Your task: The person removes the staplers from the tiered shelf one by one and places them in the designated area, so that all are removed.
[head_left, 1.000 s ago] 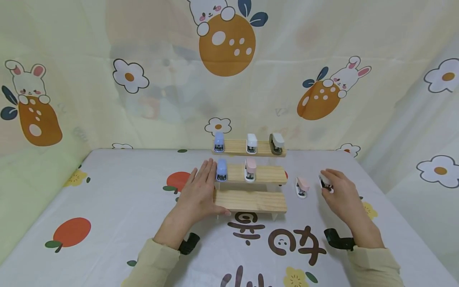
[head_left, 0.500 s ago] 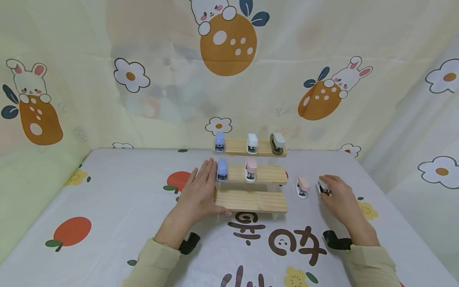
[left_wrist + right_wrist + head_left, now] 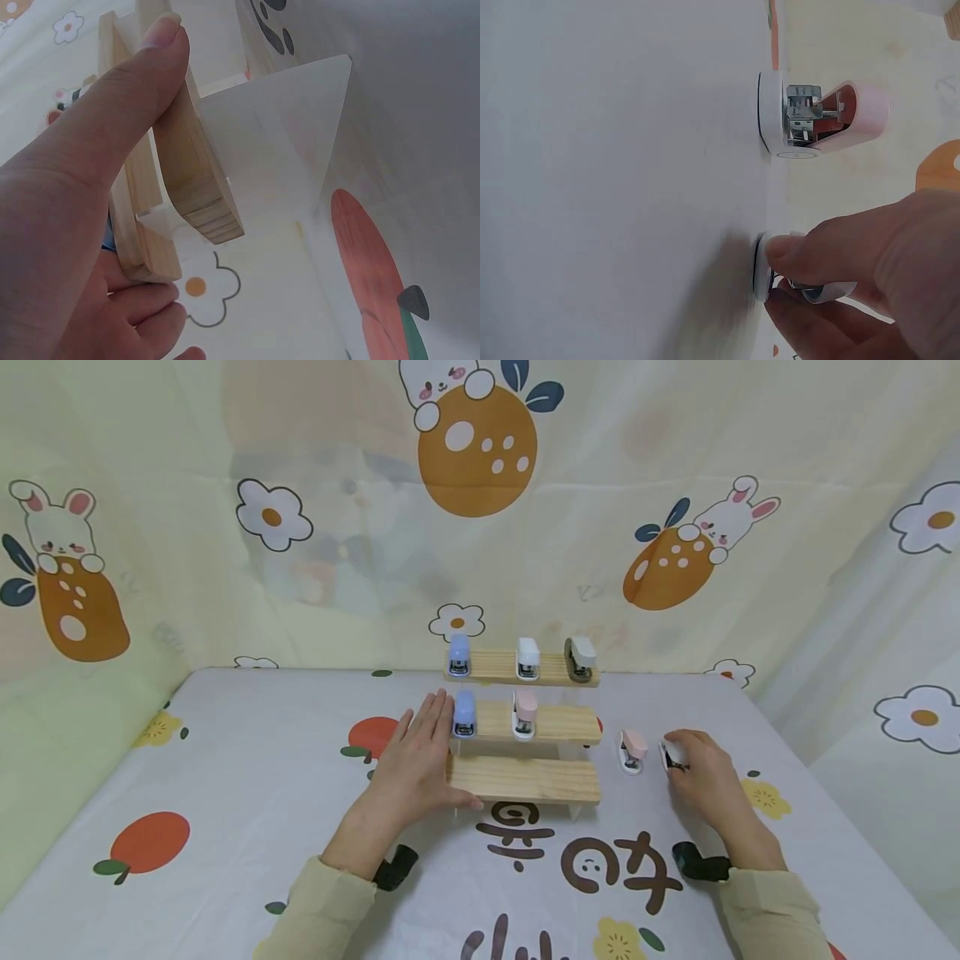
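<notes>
My left hand (image 3: 416, 764) lies against the left end of a three-tier wooden rack (image 3: 525, 779). Its fingers stretch along the side, and its thumb (image 3: 139, 82) presses the front of the lowest board. At the right, my right hand (image 3: 708, 777) pinches a small white stapler (image 3: 669, 755) low over the cloth. In the right wrist view the thumb is on the stapler's white base (image 3: 762, 270), and fingers cover much of its body. Just left of it stands a pink-and-white stapler (image 3: 632, 752); its open mouth shows in the right wrist view.
The top board carries a blue stapler (image 3: 459, 656), a white stapler (image 3: 528, 658) and a grey stapler (image 3: 580, 659). On the middle board stand a blue stapler (image 3: 465, 714) and a pink stapler (image 3: 524, 714). A printed cloth (image 3: 240, 827) covers the table; a patterned curtain (image 3: 337, 585) hangs behind.
My right hand has shifted slightly left and nearer to me with the white stapler, bringing it closer to the loose pink one. The left hand and the rack stay put.
</notes>
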The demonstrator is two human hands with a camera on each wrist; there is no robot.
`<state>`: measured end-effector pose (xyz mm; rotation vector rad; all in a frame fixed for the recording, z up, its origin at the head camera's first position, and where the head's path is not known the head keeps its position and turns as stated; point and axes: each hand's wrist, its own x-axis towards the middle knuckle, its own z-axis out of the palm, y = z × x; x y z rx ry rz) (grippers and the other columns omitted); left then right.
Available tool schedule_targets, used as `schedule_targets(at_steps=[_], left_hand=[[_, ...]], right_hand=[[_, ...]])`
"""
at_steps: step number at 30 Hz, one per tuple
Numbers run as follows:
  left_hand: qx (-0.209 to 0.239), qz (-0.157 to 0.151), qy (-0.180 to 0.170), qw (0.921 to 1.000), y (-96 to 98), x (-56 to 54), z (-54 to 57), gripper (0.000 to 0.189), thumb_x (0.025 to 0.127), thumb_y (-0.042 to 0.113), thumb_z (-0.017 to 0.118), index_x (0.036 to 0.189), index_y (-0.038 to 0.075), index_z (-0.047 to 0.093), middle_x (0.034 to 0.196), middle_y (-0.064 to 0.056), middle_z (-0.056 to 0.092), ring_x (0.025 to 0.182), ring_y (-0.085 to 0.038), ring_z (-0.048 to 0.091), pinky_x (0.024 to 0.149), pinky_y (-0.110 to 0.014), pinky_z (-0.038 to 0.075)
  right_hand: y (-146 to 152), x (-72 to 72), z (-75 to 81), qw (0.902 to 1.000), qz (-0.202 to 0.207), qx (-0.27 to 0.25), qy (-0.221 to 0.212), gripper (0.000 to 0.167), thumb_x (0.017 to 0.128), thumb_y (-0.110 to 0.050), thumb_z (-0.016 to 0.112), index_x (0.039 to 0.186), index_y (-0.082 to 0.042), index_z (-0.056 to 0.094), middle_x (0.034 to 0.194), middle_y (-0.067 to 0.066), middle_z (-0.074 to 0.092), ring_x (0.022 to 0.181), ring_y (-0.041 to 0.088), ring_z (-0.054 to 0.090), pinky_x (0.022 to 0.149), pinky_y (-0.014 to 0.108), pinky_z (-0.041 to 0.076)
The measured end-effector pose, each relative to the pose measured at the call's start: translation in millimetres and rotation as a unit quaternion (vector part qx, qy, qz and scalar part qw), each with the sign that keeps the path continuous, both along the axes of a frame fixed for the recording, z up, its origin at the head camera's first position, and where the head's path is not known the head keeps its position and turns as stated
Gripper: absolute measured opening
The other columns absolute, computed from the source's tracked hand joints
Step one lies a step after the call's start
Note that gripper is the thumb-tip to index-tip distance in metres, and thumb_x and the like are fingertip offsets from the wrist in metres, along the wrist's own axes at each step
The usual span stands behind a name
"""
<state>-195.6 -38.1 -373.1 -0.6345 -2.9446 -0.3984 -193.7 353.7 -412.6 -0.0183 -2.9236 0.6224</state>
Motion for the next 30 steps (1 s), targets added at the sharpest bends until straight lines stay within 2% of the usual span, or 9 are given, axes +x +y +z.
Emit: schedule_targets(at_steps=[4, 12, 20, 30], left_hand=[[0.003, 0.000, 0.001, 1.0000, -0.3, 0.3, 1.0, 0.140, 0.056, 0.065, 0.087, 0.157, -0.001, 0.016, 0.166, -0.016, 0.017, 0.155, -0.030, 0.015, 0.127, -0.048, 0.016], [0.014, -0.002, 0.000, 0.9999, -0.9, -0.3, 0.7, 0.140, 0.056, 0.064, 0.088, 0.157, -0.001, 0.016, 0.166, -0.015, 0.016, 0.155, -0.029, 0.015, 0.127, -0.048, 0.016], [0.013, -0.004, 0.008, 0.9999, -1.2, -0.7, -0.4, 0.140, 0.055, 0.065, 0.088, 0.157, -0.001, 0.018, 0.165, -0.016, 0.018, 0.154, -0.030, 0.017, 0.126, -0.048, 0.017], [0.002, 0.000, 0.001, 1.0000, -0.7, -0.7, -0.8, 0.141, 0.056, 0.066, 0.087, 0.158, 0.000, 0.015, 0.166, -0.014, 0.015, 0.155, -0.028, 0.014, 0.127, -0.046, 0.015]], right_hand=[[-0.4, -0.3, 1.1, 0.9999, -0.003, -0.003, -0.015, 0.049, 0.085, 0.007, 0.062, 0.132, 0.009, 0.050, 0.139, 0.037, 0.041, 0.128, 0.056, 0.039, 0.105, 0.071, 0.035], [-4.4, 3.6, 10.8, 0.9999, -0.002, -0.009, -0.007, 0.049, 0.086, 0.003, 0.061, 0.134, 0.006, 0.050, 0.144, 0.036, 0.037, 0.132, 0.056, 0.035, 0.105, 0.072, 0.034], [-13.8, 10.4, 25.7, 0.9986, 0.008, -0.015, 0.049, 0.044, 0.089, -0.003, 0.064, 0.131, 0.004, 0.054, 0.142, 0.035, 0.040, 0.130, 0.054, 0.038, 0.103, 0.073, 0.037], [-35.4, 21.0, 47.7, 0.9921, 0.033, -0.009, 0.121, 0.042, 0.087, 0.002, 0.066, 0.128, 0.005, 0.057, 0.138, 0.031, 0.048, 0.127, 0.050, 0.044, 0.100, 0.070, 0.040]])
